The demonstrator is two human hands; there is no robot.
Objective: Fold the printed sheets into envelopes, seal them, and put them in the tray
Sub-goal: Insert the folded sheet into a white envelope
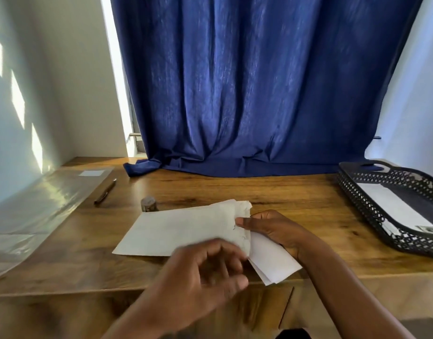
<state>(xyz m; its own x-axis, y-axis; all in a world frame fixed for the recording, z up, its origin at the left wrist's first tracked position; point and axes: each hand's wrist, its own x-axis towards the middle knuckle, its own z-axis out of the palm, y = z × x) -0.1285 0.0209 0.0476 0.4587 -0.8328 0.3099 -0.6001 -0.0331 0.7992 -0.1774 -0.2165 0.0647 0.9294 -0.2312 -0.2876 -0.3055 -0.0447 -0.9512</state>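
On the worktop (296, 192), the right hand (271, 228) pinches the envelope (176, 231) mouth to steady it while the blurred left hand (210, 272), fingers curled at the folded sheet (271, 260), seems to feed it in; the tray (362, 204) waits well apart.

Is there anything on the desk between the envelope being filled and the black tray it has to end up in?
Nothing visible. The envelope, pinched by the right hand, has only bare desk between it and the tray. The pen and small jar lie on its other side.
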